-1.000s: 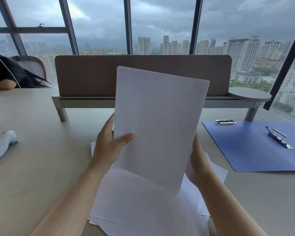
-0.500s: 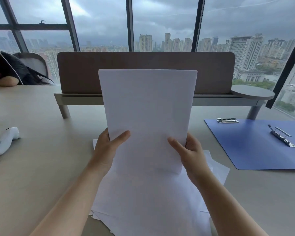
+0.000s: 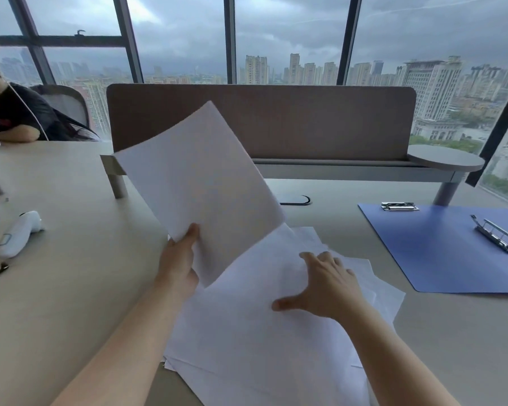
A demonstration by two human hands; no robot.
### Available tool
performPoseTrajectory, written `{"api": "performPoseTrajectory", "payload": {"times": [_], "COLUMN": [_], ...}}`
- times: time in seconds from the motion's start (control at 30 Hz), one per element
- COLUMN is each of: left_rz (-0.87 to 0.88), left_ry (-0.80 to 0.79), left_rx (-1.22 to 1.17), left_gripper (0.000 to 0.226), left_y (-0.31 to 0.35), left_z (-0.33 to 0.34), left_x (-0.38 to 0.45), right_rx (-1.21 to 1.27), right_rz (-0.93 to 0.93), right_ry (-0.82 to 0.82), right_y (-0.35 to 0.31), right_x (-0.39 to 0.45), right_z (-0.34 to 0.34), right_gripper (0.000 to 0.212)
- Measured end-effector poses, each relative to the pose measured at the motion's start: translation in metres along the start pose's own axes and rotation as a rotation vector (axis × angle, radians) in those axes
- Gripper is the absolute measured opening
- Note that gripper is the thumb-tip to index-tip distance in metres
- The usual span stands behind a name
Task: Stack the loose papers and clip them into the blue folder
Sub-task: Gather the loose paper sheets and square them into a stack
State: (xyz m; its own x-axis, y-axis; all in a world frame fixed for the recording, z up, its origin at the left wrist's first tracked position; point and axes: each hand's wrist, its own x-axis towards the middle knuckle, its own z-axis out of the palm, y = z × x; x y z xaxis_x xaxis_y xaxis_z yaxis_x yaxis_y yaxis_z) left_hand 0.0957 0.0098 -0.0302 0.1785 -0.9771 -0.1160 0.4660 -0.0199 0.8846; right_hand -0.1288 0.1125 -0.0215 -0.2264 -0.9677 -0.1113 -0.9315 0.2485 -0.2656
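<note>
Right hand (image 3: 324,285) is released from raised sheets (image 3: 200,183), now tilted left | sheets pinched by left hand (image 3: 179,259) | right fingers spread over loose papers (image 3: 247,332) at desk's (image 3: 71,273) near edge | blue folder (image 3: 440,247) open at right edge

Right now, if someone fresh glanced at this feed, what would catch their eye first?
Probably the white sheet held tilted above the desk, pinched at its lower corner by the left hand. Next, the messy spread of loose papers below it at centre, with the right hand spread open over them. Then the blue folder lying open at the right, its metal clip on top.
</note>
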Motion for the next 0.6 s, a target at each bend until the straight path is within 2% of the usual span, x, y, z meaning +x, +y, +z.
{"api": "performPoseTrajectory", "payload": {"times": [0.1, 0.27, 0.33, 0.43, 0.53, 0.6], "left_rz": [-0.115, -0.185, -0.183, -0.169, -0.155, -0.159], "left_ry": [0.050, -0.002, -0.025, -0.062, -0.114, -0.138], "left_rx": [-0.120, -0.195, -0.212, -0.214, -0.233, -0.233], "left_gripper": [0.036, 0.039, 0.038, 0.034, 0.029, 0.031], "left_y": [0.000, 0.000, 0.000, 0.001, 0.005, 0.008], "left_z": [-0.005, -0.007, -0.007, -0.008, -0.010, -0.013], "left_x": [0.001, 0.000, -0.001, 0.001, 0.000, 0.002], "right_rx": [0.005, 0.050, 0.109, 0.227, 0.391, 0.588], "right_rz": [0.012, 0.028, -0.005, -0.088, -0.099, -0.064], "right_ry": [-0.004, -0.050, -0.063, -0.046, 0.012, 0.071], "right_y": [-0.004, -0.002, 0.001, 0.005, 0.009, 0.010], "right_x": [0.003, 0.007, 0.009, 0.012, 0.013, 0.013], "right_z": [-0.003, -0.006, -0.007, -0.008, -0.009, -0.011], "right_gripper": [0.118, 0.099, 0.083, 0.038, 0.022, 0.014]}}
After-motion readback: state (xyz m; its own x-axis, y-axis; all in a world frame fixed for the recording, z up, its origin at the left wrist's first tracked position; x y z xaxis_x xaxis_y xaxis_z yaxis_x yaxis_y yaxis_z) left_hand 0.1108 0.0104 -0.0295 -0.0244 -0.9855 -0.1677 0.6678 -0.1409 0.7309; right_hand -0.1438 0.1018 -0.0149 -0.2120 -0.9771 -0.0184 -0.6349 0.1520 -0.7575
